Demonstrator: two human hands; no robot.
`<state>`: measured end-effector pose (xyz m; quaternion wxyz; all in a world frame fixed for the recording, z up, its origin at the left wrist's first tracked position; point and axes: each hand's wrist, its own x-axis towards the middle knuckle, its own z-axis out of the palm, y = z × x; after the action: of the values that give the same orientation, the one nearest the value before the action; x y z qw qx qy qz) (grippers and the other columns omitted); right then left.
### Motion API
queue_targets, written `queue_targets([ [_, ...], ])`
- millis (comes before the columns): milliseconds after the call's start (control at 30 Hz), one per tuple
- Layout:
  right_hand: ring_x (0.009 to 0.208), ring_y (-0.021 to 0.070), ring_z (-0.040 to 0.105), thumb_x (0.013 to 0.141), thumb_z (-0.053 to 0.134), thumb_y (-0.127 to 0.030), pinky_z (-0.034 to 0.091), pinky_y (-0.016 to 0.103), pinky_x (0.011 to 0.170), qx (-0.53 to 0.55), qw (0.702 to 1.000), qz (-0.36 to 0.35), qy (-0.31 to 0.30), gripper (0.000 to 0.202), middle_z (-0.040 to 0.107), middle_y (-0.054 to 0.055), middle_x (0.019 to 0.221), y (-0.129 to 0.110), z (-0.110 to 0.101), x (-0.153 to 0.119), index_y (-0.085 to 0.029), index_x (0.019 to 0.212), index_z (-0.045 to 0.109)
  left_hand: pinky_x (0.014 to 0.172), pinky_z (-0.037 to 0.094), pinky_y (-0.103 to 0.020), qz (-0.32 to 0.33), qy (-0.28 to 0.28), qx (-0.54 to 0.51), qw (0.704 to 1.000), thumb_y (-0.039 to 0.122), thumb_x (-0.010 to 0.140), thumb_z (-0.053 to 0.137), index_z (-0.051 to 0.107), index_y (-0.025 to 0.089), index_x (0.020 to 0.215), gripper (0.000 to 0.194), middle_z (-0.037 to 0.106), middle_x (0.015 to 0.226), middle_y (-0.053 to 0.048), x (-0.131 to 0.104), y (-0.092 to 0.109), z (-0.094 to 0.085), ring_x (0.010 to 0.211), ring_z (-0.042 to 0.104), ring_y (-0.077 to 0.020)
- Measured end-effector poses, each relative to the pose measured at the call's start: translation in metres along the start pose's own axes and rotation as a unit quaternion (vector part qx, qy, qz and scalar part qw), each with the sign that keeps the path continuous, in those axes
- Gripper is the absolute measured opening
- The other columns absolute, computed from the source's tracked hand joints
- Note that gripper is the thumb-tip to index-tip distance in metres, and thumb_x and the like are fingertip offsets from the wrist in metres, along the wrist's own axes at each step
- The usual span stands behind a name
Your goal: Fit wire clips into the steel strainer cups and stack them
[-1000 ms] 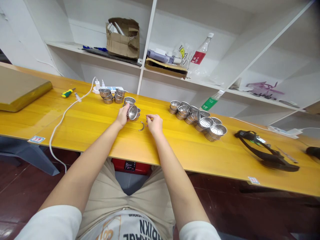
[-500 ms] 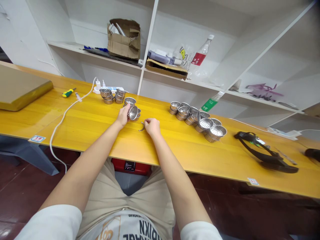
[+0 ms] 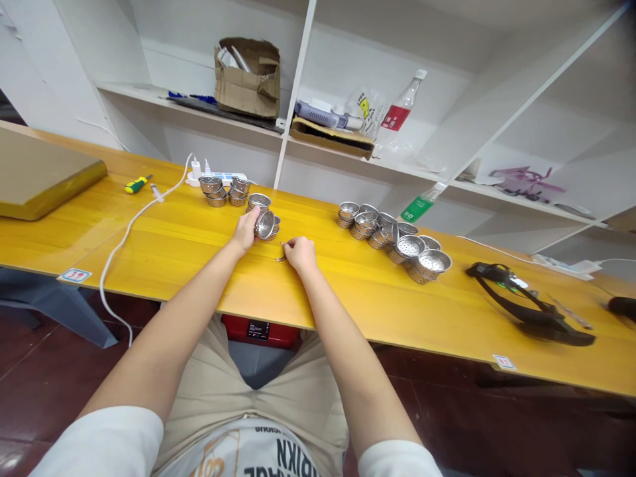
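Observation:
My left hand [image 3: 245, 230] is closed round a small perforated metal cup [image 3: 264, 225], tilted with its mouth toward me. Beside and behind it stand more such cups, among them a stack [image 3: 259, 201] just past my fingers. To the right, my right hand [image 3: 300, 253] pinches a small curved metal piece [image 3: 281, 258] close above the yellow table [image 3: 268, 285]; its exact kind is too small to make out. A short gap separates the two hands.
Stacked perforated cups [image 3: 212, 189] stand at the back left by a power strip [image 3: 223, 179]; several more [image 3: 430, 264] stand to the right. A screwdriver [image 3: 137, 184], a white cable [image 3: 130, 228], a green-labelled bottle [image 3: 420, 207] and a black headset [image 3: 527, 298] also lie on the table.
My right hand has shifted very slightly left and down with the curved metal piece. The left hand keeps its hold on the cup.

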<state>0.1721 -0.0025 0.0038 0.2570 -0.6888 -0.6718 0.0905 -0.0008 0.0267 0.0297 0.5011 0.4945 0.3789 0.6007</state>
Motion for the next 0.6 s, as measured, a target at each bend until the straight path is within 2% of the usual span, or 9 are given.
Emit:
queue_targets([
  [200, 0.097, 0.0258, 0.078, 0.094, 0.071, -0.029, 0.056, 0.032, 0.09, 0.017, 1.0, 0.013, -0.004, 0.017, 0.083, 0.013, 0.095, 0.001, 0.0001, 0.0013, -0.021, 0.088, 0.085, 0.037, 0.023, -0.023, -0.004, 0.007, 0.006, 1.0, 0.076, 0.085, 0.063, 0.058, 0.019, 0.073, 0.059, 0.045, 0.051, 0.003, 0.0005, -0.0013, -0.0007, 0.039, 0.042, -0.0097],
  [433, 0.096, 0.0243, 0.078, 0.093, 0.071, -0.022, 0.055, 0.03, 0.091, 0.037, 0.999, 0.008, -0.011, 0.014, 0.083, 0.012, 0.095, 0.0032, 0.0012, 0.0035, -0.02, 0.09, 0.085, 0.036, 0.023, -0.022, -0.011, 0.011, 0.006, 1.0, 0.081, 0.08, 0.065, 0.058, 0.018, 0.072, 0.064, 0.045, 0.049, 0.003, 0.0001, -0.0012, 0.0002, 0.038, 0.041, -0.0093],
  [600, 0.096, 0.0246, 0.078, 0.095, 0.07, -0.028, 0.054, 0.03, 0.092, 0.051, 0.999, 0.011, 0.003, 0.017, 0.083, 0.012, 0.094, 0.0016, -0.0016, 0.002, -0.02, 0.089, 0.084, 0.035, 0.025, -0.021, -0.017, 0.014, 0.003, 1.0, 0.083, 0.08, 0.064, 0.057, 0.019, 0.07, 0.065, 0.046, 0.049, 0.003, 0.0002, -0.0007, 0.0004, 0.039, 0.042, -0.0096],
])
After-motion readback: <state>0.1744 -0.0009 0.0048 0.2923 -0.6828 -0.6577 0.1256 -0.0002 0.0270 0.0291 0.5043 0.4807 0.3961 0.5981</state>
